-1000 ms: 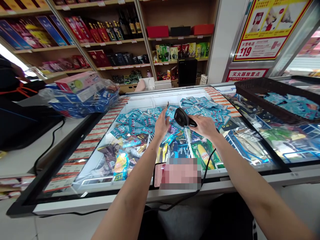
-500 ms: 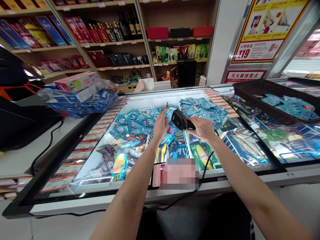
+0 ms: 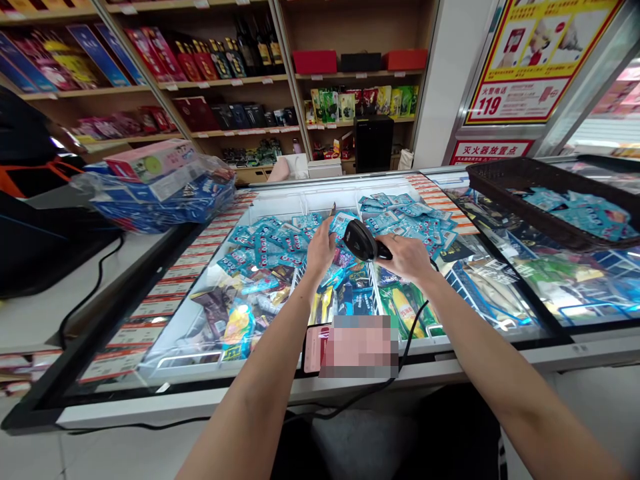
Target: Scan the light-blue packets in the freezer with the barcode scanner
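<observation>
My left hand (image 3: 321,245) is closed on a small light-blue packet (image 3: 340,223), holding it up over the glass top of a chest freezer (image 3: 200,337). In my right hand (image 3: 406,257) is a black handheld barcode scanner (image 3: 359,240), gripped by its handle. The scanner's head is right beside the packet and partly covers it. A pile of similar blue packets (image 3: 275,243) lies left of my hands, and another pile of blue packets (image 3: 413,217) lies behind and to the right. From the scanner a black cable (image 3: 414,333) runs down over the freezer's front edge.
A phone (image 3: 315,350) with a blurred screen lies at the front edge. To the right, a dark basket (image 3: 520,200) holds more blue packets. Plastic-wrapped blue goods (image 3: 185,200) sit at the left, with a person (image 3: 30,140) beyond them. Stocked shelves (image 3: 225,80) stand behind.
My hands, the packet and the scanner hold almost the same position. The person at the left edge has shifted slightly.
</observation>
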The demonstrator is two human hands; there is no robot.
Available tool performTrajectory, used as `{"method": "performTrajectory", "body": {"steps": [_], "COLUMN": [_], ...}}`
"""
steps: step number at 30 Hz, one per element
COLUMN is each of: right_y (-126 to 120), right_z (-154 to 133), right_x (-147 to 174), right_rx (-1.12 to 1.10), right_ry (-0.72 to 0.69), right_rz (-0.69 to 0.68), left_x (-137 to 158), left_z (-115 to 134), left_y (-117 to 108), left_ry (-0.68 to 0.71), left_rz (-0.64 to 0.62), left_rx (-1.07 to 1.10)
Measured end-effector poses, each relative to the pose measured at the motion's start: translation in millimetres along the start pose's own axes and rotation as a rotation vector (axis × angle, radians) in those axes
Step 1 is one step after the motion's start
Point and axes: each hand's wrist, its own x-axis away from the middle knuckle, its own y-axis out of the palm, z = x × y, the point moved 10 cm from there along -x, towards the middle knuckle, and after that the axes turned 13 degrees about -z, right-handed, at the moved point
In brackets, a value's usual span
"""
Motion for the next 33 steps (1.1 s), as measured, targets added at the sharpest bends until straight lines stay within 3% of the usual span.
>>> {"method": "performTrajectory", "body": {"steps": [11,18,21,24,26,33], "right_y": [-1.4,-7.4,-7.9,-7.7,-7.7,-4.3], "right_z": [8.4,31.7,34.4,33.0,31.7,34.2], "right_x": [0.9,5.0,5.6,5.3,4.8,3.6], "right_rx": [-0.018,-0.055,-0.055,-0.048,-0.040,-0.032], "right_ry": [0.039,0.149,0.166,0.161,0.154,0.159], "right_rz": [0.005,0.065,0.071,0.064,0.058,0.040], "left_x": [2.6,19.0,15.6,7.6,5.6,7.4], "left_z": [3.1,-6.8,11.1,33.6,33.2,3.7], "left_y": [-4.9,-29.1,-25.2,2.3,15.4,4.6], "left_ry": [-0.017,-0.300,-0.180,0.077,0.113,-0.085], "left_rz": [0.027,0.241,0.179,-0.058,-0.138,0.098], "left_rx": [-0.012,-0.139,-0.192,-0.211,-0.230,-0.264]}}
